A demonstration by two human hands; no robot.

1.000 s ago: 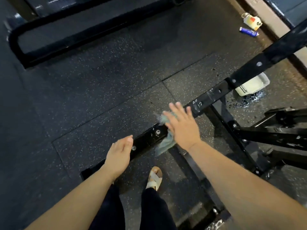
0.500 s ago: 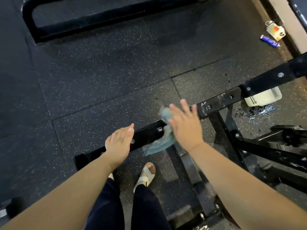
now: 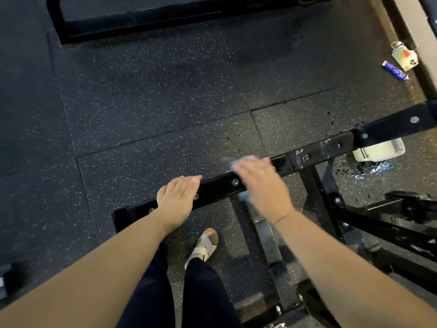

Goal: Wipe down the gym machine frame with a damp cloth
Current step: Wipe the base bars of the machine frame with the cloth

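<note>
Looking straight down here. The black machine frame bar [image 3: 314, 153] runs diagonally from lower left of centre up to the right edge, bolts along its face. The right hand [image 3: 262, 185] is flat on top of it, just right of centre, with a grey-blue cloth [image 3: 238, 160] pinned between palm and bar. Its fingers [image 3: 250, 163] look straight and laid together, not curled round the cloth, though the hand is pretty blurry. A bit of cloth pokes out past the fingertips and another bit hangs below the bar.

The left hand [image 3: 177, 201] rests on the same bar just to the left, fingers [image 3: 189, 181] straight and close together, holding nothing.

On the speckled rubber floor [image 3: 142, 114] there's a white plastic tub [image 3: 378, 151] tucked under the bar at the right, with a wet patch [image 3: 371, 168] beside it. Upper right there's a small blue tube-shaped thing [image 3: 395, 70] and a white tag-like item [image 3: 404, 55]; can't tell what either is. A sandalled foot [image 3: 205, 245] shows bottom centre.
</note>
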